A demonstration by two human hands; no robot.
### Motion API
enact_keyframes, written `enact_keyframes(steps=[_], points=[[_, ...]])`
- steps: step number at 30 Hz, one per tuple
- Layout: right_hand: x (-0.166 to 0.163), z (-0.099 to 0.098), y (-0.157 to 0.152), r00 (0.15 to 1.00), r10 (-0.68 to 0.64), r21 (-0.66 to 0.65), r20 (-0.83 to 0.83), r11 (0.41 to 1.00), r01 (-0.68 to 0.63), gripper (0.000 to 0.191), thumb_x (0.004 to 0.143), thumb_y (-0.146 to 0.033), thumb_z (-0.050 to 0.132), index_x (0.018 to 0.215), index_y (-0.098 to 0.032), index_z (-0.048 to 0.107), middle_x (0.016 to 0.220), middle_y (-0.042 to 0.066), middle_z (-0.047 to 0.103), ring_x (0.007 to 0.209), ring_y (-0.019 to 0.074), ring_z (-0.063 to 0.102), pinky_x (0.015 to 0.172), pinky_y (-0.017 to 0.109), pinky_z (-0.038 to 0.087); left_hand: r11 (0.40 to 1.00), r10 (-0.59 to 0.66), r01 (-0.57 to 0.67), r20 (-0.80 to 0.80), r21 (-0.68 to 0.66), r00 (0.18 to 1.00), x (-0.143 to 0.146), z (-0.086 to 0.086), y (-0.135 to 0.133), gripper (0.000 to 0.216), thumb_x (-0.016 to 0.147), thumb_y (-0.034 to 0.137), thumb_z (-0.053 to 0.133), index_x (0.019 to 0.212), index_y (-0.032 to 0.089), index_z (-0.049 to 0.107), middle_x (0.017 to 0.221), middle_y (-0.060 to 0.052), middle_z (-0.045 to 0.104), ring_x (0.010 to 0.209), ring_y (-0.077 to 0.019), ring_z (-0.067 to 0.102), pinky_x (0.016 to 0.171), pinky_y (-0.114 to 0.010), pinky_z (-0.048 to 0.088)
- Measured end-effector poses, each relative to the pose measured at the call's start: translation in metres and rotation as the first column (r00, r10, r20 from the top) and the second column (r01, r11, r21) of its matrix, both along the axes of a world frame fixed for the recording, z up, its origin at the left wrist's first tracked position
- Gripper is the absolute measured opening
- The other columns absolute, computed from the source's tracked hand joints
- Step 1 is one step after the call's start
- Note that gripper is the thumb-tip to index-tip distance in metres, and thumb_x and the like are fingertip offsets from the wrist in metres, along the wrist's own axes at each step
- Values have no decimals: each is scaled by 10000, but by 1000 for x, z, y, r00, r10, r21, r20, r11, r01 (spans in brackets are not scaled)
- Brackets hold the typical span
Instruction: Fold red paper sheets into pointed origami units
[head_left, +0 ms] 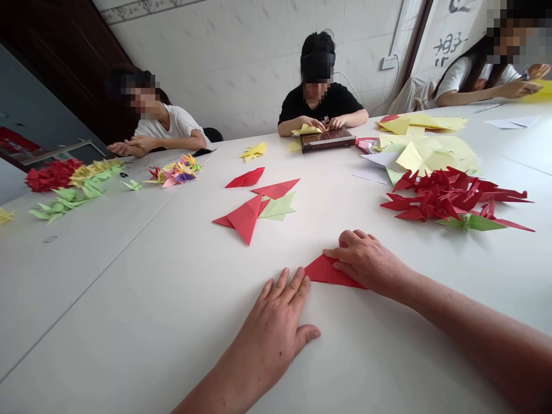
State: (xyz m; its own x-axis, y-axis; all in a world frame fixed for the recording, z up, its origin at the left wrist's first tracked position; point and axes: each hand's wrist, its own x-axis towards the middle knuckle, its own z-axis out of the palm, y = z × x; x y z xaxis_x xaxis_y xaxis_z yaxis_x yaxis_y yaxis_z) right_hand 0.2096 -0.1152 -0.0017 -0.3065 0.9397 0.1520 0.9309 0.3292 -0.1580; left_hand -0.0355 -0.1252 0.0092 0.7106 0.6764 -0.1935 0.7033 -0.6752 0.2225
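Observation:
A red sheet of origami paper [330, 273], folded into a triangle, lies on the white table in front of me. My left hand [276, 322] rests flat with fingers stretched out, their tips at the paper's left corner and the thumb apart. At the paper's right part is my right hand [366, 261], its index finger at the upper edge, its thumb lower down and the other fingers curled. Beyond them lie folded red triangles [245, 218] overlapping a light green folded piece [279, 206]. A separate red folded piece [245, 177] sits farther back.
Red paper cranes [444, 198] are heaped at the right, with a green one [472, 222] in front. Yellow sheets [440, 150] lie behind. More green cranes [64, 201] and red cranes [54, 175] stand far left. Three people sit across the table; the middle one handles yellow paper on a wooden board [328, 140].

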Motion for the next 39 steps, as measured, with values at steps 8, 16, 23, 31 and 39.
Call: enact_keyframes(steps=[8,16,23,31,39], points=[[1,-3,-2,1000,7,36,5,999,-7,284,940,-296,481,1164,-308,655,948,84,558,839,202,523,751,340,413,982,40,-61,116,181,992,-4,13,1,429,894,304,551,1313,213,521,1229,-89,640,1159,-277,573,958,-461,484],[8,-4,1,995,77,91,-65,993,-71,294,947,-291,465,1152,-349,668,1070,103,578,931,219,542,811,366,420,962,-218,170,232,212,948,30,20,37,361,852,221,618,1210,222,577,1245,-54,607,1120,-218,570,942,-367,495],[15,-6,8,988,55,34,-141,998,-51,276,940,-304,487,1126,-367,681,1185,96,574,1050,245,543,888,418,413,981,-185,175,126,88,975,70,30,57,137,795,270,663,918,211,668,985,-23,603,832,-172,591,699,-290,503],[27,-14,20,936,26,86,-352,996,4,247,876,-244,554,1095,-241,668,1095,82,625,987,211,580,887,395,437,996,-85,89,131,-24,988,83,33,64,56,797,246,627,828,205,650,870,4,565,743,-138,558,650,-256,457],[43,-4,24,590,-294,-94,-752,934,345,345,888,-397,459,1133,-225,630,1150,90,627,950,206,640,783,345,514,997,55,-37,323,-62,945,79,26,86,252,868,400,505,881,230,691,893,-17,607,727,-151,569,639,-280,457]])
